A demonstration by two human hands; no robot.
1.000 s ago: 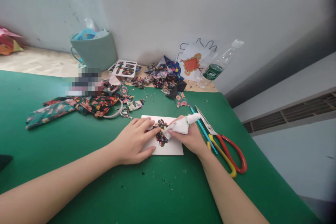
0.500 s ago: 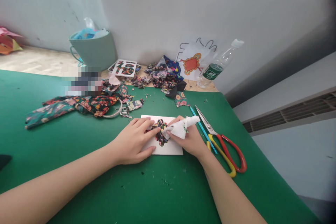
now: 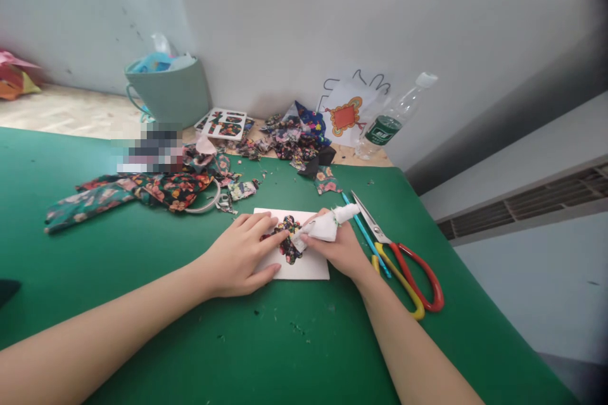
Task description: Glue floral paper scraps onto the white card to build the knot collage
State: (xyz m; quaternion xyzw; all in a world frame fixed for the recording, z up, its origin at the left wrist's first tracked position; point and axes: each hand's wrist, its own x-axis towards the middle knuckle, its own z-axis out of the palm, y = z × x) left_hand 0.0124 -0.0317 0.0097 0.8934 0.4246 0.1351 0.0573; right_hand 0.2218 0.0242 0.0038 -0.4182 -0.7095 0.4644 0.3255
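A white card (image 3: 311,267) lies on the green table, with a dark floral fabric cutout (image 3: 291,254) in its middle. My left hand (image 3: 242,253) rests spread over the card's left side, its index fingertip touching the cutout. In my right hand (image 3: 344,250) is a crumpled white tissue (image 3: 323,226), pinched between thumb and fingers and reaching the cutout's right edge. Small greenish specks cling to the tissue. Part of the cutout is hidden beneath the tissue and my fingers.
Scissors (image 3: 434,285) with red and yellow handles and a blue pen (image 3: 365,234) lie right of the card. Behind are floral fabric scraps (image 3: 299,139), patterned cards (image 3: 228,123), a green basket (image 3: 171,95), a drawing (image 3: 345,117) and a plastic bottle (image 3: 382,130). Floral cloth (image 3: 156,190) lies left.
The tissue has tilted lower and shifted slightly in my right hand over the cutout's right edge. My left hand stays in place on the card.
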